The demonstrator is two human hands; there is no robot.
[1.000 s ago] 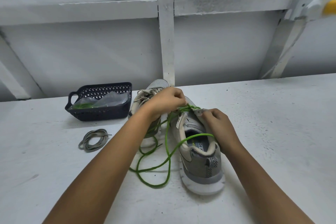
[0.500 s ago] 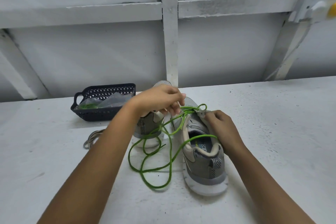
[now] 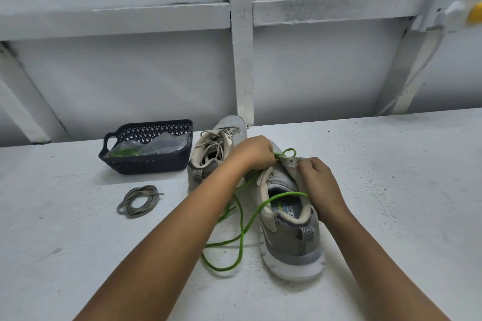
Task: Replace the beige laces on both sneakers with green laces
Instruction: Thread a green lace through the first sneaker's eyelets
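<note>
The nearer sneaker (image 3: 289, 237) stands on the white table (image 3: 396, 190), heel toward the camera. A green lace (image 3: 242, 233) runs from its front eyelets in loose loops onto the table, where the left hand (image 3: 251, 152) has a closed grip pinching it, and the right hand's (image 3: 317, 180) curled fingers grip the shoe's eyelet edge. Behind stands the beige-laced sneaker (image 3: 221, 143), a coiled beige lace (image 3: 139, 200) lies apart at left, and the dark basket (image 3: 146, 165) holds a clear bag (image 3: 156, 146) with green lace inside.
</note>
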